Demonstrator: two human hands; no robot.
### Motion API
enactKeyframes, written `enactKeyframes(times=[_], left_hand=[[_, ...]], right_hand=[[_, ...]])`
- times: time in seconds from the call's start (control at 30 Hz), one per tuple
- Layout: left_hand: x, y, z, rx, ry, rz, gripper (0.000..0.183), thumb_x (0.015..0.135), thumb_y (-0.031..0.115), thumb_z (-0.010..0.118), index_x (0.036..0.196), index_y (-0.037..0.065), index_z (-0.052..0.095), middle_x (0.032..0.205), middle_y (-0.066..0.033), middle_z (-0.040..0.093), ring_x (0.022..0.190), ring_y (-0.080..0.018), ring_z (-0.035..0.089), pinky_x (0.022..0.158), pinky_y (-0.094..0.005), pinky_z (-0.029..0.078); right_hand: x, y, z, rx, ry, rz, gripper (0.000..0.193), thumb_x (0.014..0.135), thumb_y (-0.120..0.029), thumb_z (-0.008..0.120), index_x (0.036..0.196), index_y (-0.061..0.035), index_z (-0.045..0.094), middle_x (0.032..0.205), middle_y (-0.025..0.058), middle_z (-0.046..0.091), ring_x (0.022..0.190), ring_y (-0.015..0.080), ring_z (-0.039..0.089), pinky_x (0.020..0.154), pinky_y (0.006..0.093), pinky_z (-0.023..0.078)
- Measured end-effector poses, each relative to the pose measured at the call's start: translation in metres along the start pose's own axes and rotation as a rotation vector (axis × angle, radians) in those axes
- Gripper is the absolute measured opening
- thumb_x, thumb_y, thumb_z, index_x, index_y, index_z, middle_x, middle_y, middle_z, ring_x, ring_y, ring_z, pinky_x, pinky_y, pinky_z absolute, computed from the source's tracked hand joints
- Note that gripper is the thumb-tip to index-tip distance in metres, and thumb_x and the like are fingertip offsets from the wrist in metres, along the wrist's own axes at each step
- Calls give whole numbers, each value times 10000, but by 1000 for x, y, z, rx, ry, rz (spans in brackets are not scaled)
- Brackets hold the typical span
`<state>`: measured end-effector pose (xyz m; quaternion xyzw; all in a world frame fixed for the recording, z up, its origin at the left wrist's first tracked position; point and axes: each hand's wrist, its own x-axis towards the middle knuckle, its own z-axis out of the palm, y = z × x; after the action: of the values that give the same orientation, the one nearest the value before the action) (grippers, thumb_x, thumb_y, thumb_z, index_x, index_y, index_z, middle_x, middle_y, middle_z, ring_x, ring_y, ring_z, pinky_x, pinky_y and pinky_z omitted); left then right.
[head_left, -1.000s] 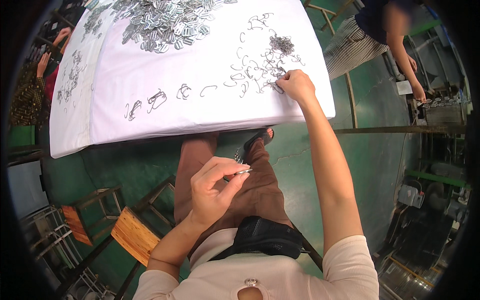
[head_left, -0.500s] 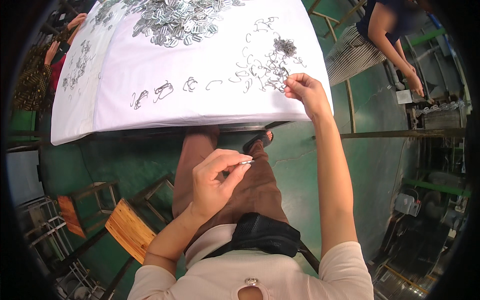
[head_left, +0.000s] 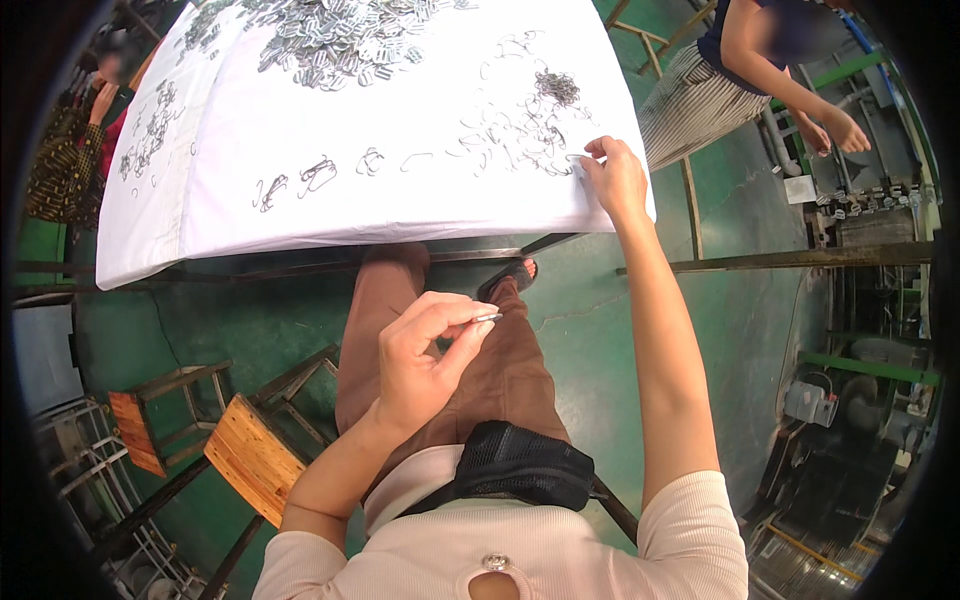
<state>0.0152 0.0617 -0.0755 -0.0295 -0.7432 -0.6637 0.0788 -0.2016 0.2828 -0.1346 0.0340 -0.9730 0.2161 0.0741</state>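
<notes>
My left hand (head_left: 425, 345) is raised over my lap, thumb and forefinger pinching a small flat metal buckle (head_left: 488, 318) seen edge-on. Over the right part of the white-covered table (head_left: 400, 205), my right hand (head_left: 618, 182) has thumb and forefinger closed around a thin wire hook (head_left: 574, 157), only faintly visible at the fingertips. Scattered wire hooks (head_left: 515, 140) lie just left of those fingers, with a denser dark clump of hooks (head_left: 556, 88) farther back. Small groups of hooks (head_left: 318, 173) form a loose row along the near side.
Many metal buckles (head_left: 340, 40) are heaped at the table's far side. More small pieces (head_left: 150, 130) lie on the left section, near another person (head_left: 65, 165). A person in a striped skirt (head_left: 690, 105) works beside machinery at right. Wooden stools (head_left: 255, 455) stand at lower left.
My right hand has drawn slightly right, away from the scattered hooks. The left hand keeps its pinch on the buckle. At right, the other person's hands have shifted.
</notes>
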Motion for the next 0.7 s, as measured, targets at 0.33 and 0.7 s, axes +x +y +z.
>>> enactKeyframes(times=[0.33, 0.7], left_hand=[[5, 0, -2, 65, 27, 60, 170, 745, -62, 650, 894, 18, 668, 847, -78, 627, 696, -130, 607, 599, -223, 499], [8, 2, -4, 85, 5, -2, 201, 712, -85, 662, 880, 24, 668, 835, -80, 621, 726, -146, 603, 627, -235, 493]], right_hand=[[77, -31, 30, 93, -114, 72, 152, 769, -201, 646, 868, -93, 687, 828, 78, 669, 808, 226, 625, 723, 344, 474], [113, -67, 39, -75, -308, 412, 335, 726, -322, 717, 950, -77, 675, 962, 97, 671, 906, 244, 634, 747, 339, 496]])
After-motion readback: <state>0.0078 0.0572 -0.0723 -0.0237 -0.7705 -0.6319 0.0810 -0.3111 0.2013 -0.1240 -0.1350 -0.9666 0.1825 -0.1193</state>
